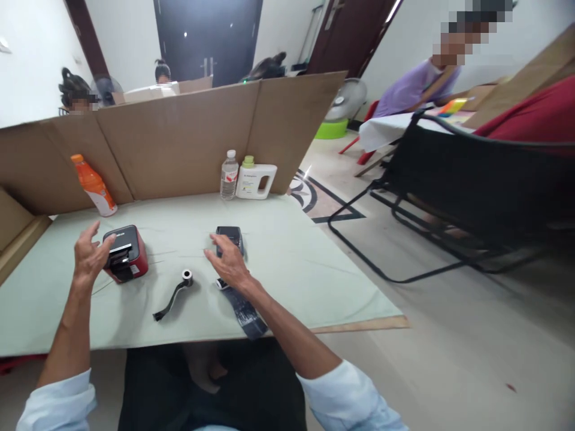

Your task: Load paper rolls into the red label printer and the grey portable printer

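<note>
My left hand (90,256) is open, fingers spread, at the left side of a red and black box-shaped device (139,263) that looks like a label printer. Its thumb overlaps the device's top edge; I cannot tell if it touches. To the right, my right hand (230,260) is open with fingers apart, over or in front of a small dark box-like object (229,231), which it partly hides. Below that hand, a dark glossy ribbon strip (246,314) trails from a small roll (221,284) toward the table's near edge. Between my hands lies another small roll (187,276) with a black ribbon tail (169,304).
A cardboard screen (179,143) stands along the back of the pale green table (309,281). Before it are an orange bottle (93,185), a clear water bottle (229,176) and a white jug (251,182). A black folding chair (449,185) and a person (408,90) are at right.
</note>
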A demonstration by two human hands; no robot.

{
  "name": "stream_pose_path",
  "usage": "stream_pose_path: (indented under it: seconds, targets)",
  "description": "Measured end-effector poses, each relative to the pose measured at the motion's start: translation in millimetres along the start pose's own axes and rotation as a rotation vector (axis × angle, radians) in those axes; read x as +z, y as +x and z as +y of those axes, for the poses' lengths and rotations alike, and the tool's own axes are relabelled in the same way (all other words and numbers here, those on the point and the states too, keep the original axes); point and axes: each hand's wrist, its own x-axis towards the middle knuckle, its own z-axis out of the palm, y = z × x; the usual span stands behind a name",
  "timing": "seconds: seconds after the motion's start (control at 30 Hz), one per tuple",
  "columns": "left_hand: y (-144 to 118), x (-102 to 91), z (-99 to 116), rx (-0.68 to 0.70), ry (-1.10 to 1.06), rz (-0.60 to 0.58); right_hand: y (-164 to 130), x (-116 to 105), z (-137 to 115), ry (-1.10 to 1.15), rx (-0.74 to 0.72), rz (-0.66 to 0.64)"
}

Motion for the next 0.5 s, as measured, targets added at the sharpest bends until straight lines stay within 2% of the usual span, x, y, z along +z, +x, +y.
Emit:
stream_pose_path:
  seconds: [0.1,0.2,0.3,0.37,0.43,0.5]
  targets:
    - [-8.1,-12.2,-34.9,-0.283,-0.088,-0.005,13.6,38.3,-16.5,0.160,0.049,-0.248]
    - [-24.2,-8.8,-50.0,-0.451,-0.225,-0.078,32.6,79.9,-35.4,0.320,0.109,-0.472]
    - [-37.3,-0.9,-52.0,-0.456,-0.327,-0.200,49.0,117.5,-54.6,0.401,0.129,-0.624]
    - [-41.2,3.6,-51.7,-0.415,-0.353,-0.219,54.1,136.0,-65.5,0.457,0.073,-0.702]
    - [-42.4,7.2,-50.9,-0.371,-0.342,-0.188,53.7,146.1,-73.1,0.507,0.038,-0.714]
    - [-42.7,11.4,-47.9,-0.336,-0.332,-0.179,49.2,145.9,-76.4,0.526,0.047,-0.683]
